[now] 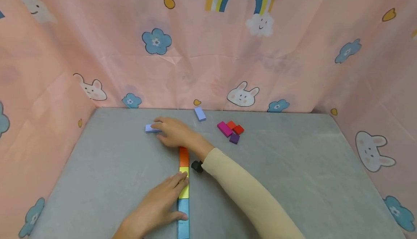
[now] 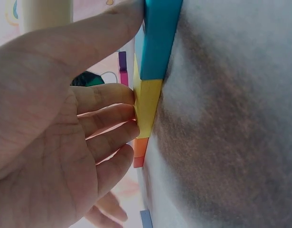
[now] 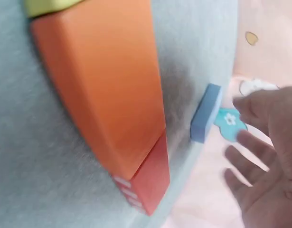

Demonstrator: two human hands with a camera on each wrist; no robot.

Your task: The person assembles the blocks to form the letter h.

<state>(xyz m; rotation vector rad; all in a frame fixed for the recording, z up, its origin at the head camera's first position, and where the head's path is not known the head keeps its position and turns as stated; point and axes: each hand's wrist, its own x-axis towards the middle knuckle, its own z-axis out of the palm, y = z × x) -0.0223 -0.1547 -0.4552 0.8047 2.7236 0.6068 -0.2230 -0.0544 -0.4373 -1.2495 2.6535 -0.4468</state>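
A row of blocks runs up the table: blue (image 1: 183, 217), yellow (image 1: 184, 193), orange (image 1: 184, 156), and a red block (image 3: 153, 176) at the far end. My left hand (image 1: 154, 204) rests its fingertips on the yellow block and its thumb on the blue one; the left wrist view shows the fingers nearly straight along the yellow block (image 2: 148, 107). Over the table's back left, my right hand (image 1: 176, 132) reaches with spread fingers to a light blue block (image 1: 150, 129). In the right wrist view a gap separates the hand (image 3: 271, 156) from that block (image 3: 206, 114).
Another light blue block (image 1: 200, 114) lies at the back edge. Right of it are a magenta block (image 1: 224, 129), two red-orange blocks (image 1: 239, 129) and a purple block (image 1: 234, 138). A small black object (image 1: 197, 166) stands beside the row, near the right sleeve.
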